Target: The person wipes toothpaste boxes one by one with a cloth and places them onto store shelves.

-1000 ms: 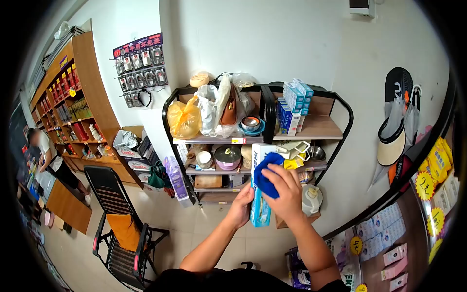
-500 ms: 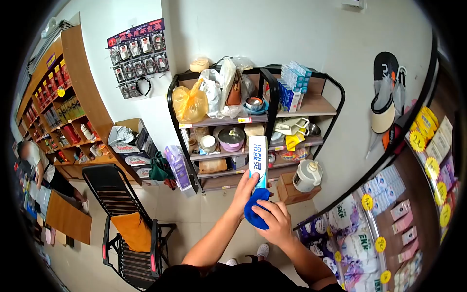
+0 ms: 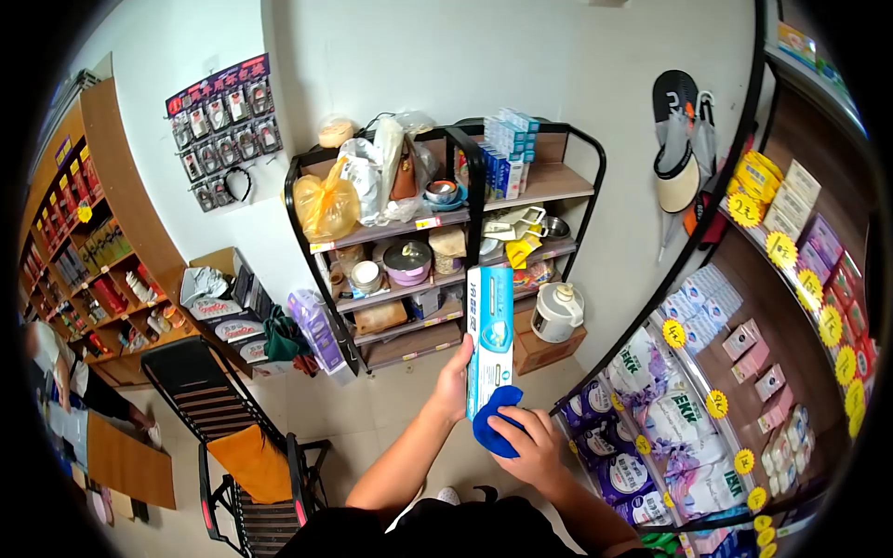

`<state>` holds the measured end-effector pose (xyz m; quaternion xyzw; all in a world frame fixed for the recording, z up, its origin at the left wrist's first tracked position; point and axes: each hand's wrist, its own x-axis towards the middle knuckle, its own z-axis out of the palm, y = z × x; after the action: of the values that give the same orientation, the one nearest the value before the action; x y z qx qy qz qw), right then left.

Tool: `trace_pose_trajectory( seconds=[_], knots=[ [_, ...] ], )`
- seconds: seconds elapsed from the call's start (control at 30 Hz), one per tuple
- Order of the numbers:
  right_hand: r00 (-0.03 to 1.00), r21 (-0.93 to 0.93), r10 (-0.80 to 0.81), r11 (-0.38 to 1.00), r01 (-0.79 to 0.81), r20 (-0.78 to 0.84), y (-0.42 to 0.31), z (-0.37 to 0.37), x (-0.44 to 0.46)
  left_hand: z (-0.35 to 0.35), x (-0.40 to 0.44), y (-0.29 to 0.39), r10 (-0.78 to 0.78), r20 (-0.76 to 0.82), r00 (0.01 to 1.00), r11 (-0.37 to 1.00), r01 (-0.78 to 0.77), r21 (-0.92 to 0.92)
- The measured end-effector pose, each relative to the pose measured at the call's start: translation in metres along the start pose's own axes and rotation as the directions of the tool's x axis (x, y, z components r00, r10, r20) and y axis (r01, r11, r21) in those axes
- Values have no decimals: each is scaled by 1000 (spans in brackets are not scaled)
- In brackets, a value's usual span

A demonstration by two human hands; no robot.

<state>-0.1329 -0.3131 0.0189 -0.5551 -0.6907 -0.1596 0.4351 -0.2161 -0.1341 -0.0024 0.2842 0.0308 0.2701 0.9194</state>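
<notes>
A long white and light-blue toothpaste box (image 3: 493, 321) stands nearly upright in front of me, with a blue side panel facing my view. My left hand (image 3: 452, 383) is closed around its left edge near the lower half. Bunched in my right hand (image 3: 526, 445) is a blue cloth (image 3: 493, 430), pressed against the box's bottom end. Part of the cloth lies under my right fingers, and the box's lower end is hidden behind it.
Ahead stands a black-framed shelf rack (image 3: 476, 186) with bags, pots and stacked boxes. A rice cooker (image 3: 558, 312) sits on a carton. Goods shelves (image 3: 707, 372) curve along my right. To the left are a folding chair (image 3: 191, 386) and another person (image 3: 70, 372).
The toothpaste box has turned from its white lettered face to its blue side panel. The cloth has slid lower with my right hand. My view has swung right.
</notes>
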Motion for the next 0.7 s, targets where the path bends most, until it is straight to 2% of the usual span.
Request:
trace_pose_trajectory(
  seconds=[0.07, 0.1, 0.17, 0.23, 0.3, 0.37, 0.43, 0.5, 0.57, 0.63, 0.7],
  knots=[
    [1000, -24, 19, 1000, -20, -22, -5, -9, -1, -2, -4, -16, 2, -89, 996, 998, 4, 66],
    [999, -43, 24, 999, -26, -31, -2, -13, -2, 0, -4, -26, 0, -76, 997, 998, 5, 70],
    [997, -73, 24, 997, -28, -67, 3, -22, -1, 16, -12, -42, 66, 32, 997, 983, -70, 172],
    [993, -105, 18, 994, -31, -117, 12, -38, 6, 29, -14, -58, 35, 122, 992, 980, -58, 192],
    [985, -109, 28, 993, -47, -169, 24, -55, 12, 31, -19, -83, 68, 50, 996, 962, -79, 263],
    [975, -135, 41, 988, -72, -220, 33, -78, 26, 39, -24, -108, 17, 13, 1000, 987, -19, 161],
    [971, -111, 67, 989, -95, -228, 45, -104, 38, 53, -22, -129, 92, 229, 969, 965, -144, 219],
    [968, -86, 89, 990, -112, -233, 55, -128, 43, 76, -30, -146, 102, 174, 979, 942, -151, 300],
    [968, -94, 77, 990, -102, -239, 63, -152, 44, 89, -32, -165, 114, 143, 983, 848, -171, 502],
    [972, -95, 65, 992, -88, -227, 66, -172, 32, 110, -39, -183, 115, 102, 988, 861, -150, 485],
    [976, -100, 29, 994, -51, -216, 63, -188, 18, 125, -48, -197, 165, 121, 979, 857, -203, 473]
  ],
)
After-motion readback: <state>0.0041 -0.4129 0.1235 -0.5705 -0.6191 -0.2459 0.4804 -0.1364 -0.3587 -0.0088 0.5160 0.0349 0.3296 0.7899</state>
